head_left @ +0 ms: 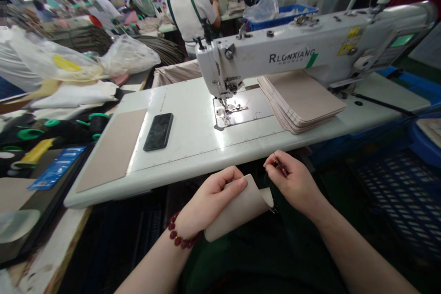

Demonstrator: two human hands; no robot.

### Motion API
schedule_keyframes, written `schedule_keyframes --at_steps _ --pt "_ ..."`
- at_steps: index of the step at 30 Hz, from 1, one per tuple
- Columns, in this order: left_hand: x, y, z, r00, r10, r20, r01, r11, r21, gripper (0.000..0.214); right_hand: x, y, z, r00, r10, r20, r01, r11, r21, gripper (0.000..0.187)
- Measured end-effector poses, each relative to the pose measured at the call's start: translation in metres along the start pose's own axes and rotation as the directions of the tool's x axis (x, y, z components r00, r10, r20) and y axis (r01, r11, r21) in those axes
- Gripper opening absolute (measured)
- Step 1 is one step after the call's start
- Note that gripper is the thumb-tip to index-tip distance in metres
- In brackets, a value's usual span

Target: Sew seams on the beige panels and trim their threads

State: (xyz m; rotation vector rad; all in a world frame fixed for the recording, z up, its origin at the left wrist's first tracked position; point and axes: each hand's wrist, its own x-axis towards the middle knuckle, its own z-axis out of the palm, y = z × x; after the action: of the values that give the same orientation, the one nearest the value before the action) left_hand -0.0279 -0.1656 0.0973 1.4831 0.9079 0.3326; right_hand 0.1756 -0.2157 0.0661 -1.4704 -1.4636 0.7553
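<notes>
My left hand (210,200) is closed around a curled beige fabric piece (237,209), thumb pressed on its upper face, below the table's front edge. My right hand (292,181) is pinched at the piece's upper right corner, gripping a small thin dark tool that I cannot make out clearly. A red bead bracelet (181,238) circles my left wrist. The white sewing machine (310,50) stands ahead on the white table (193,147), its needle area (227,105) just beyond my hands.
A stack of beige pieces (299,101) lies under the machine arm. A black phone (158,131) and a flat beige panel (113,147) lie left on the table. Blue crates (389,193) stand at right. Bags and thread cones crowd the left bench; another person works behind.
</notes>
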Motion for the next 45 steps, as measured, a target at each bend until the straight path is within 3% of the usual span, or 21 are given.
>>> schedule_keyframes --at_steps 3,6,10,12,15,17,23,29,34,36,40,45 --pt "0.000 0.000 -0.001 0.998 0.034 -0.055 -0.030 0.998 0.063 0.029 -0.003 0.002 -0.002 1.000 0.021 -0.008 -0.021 1.000 -0.019 0.019" --pt "0.000 0.001 -0.002 0.994 0.042 -0.099 -0.034 0.996 0.086 0.028 -0.010 -0.004 -0.003 0.999 0.002 0.041 -0.004 0.998 0.062 0.009" --pt "0.001 0.002 -0.002 0.988 0.029 -0.155 -0.017 0.997 0.075 0.028 -0.018 -0.010 0.000 0.991 -0.065 0.117 0.054 0.994 0.094 0.017" --pt "0.001 0.002 -0.002 0.982 0.037 -0.184 -0.023 0.997 0.079 0.028 -0.018 -0.009 0.001 0.995 -0.086 0.059 0.082 0.995 0.059 0.006" --pt "-0.001 0.002 -0.002 0.976 0.035 -0.217 -0.024 0.998 0.052 0.028 -0.016 -0.004 -0.002 0.988 -0.038 -0.149 0.035 0.999 -0.023 0.013" --pt "-0.001 0.002 -0.003 0.972 0.020 -0.233 -0.018 1.000 0.008 0.029 -0.015 0.000 -0.004 0.980 -0.014 -0.199 0.006 0.999 -0.043 0.017" --pt "-0.001 -0.003 -0.002 0.966 -0.070 -0.249 0.028 0.985 -0.168 0.028 -0.019 -0.002 0.004 0.998 -0.066 0.002 0.066 0.997 0.044 0.005" --pt "-0.004 -0.008 -0.003 0.947 -0.130 -0.294 0.045 0.959 -0.280 0.027 -0.017 0.002 0.002 0.982 -0.007 -0.189 0.009 1.000 0.010 0.013" --pt "-0.004 -0.010 -0.003 0.927 -0.183 -0.327 0.062 0.935 -0.349 0.027 -0.020 -0.001 0.007 0.997 -0.061 -0.037 0.064 0.994 0.084 0.008" --pt "-0.004 -0.011 -0.002 0.925 -0.191 -0.328 0.063 0.929 -0.365 0.026 -0.019 -0.003 0.008 0.996 -0.081 -0.043 0.085 0.992 0.095 0.005" --pt "-0.006 -0.013 -0.003 0.918 -0.216 -0.333 0.072 0.915 -0.397 0.026 -0.017 -0.001 0.003 0.993 0.014 -0.120 0.000 0.993 0.115 0.012" --pt "-0.006 -0.014 -0.005 0.903 -0.242 -0.355 0.078 0.905 -0.419 0.026 -0.022 0.006 0.005 0.998 -0.056 -0.014 0.057 0.995 0.082 0.007"
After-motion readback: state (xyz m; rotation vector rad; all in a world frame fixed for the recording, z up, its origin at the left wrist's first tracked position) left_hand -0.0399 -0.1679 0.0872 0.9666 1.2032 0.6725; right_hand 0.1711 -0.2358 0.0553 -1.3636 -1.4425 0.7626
